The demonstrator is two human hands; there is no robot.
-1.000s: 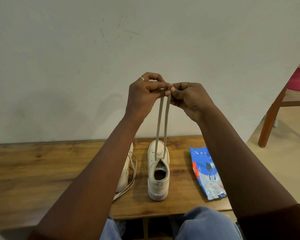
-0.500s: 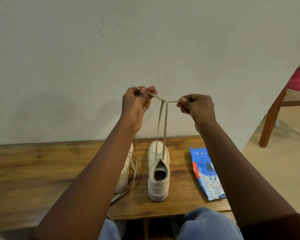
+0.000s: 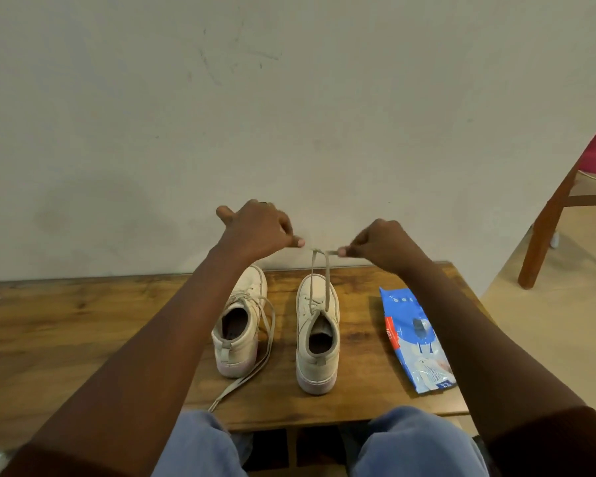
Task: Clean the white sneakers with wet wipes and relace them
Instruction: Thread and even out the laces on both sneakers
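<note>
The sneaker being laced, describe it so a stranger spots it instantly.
On the wooden table stand two white sneakers. It is the right sneaker, next to the blue wet wipes pack. Only its laces are pulled up; the left sneaker's lace trails loose.

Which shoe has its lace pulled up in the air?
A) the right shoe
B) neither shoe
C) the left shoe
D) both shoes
A: the lace rises taut from the right shoe to the right hand, which pinches its end; the left shoe trails a loose lace across the table.
</note>
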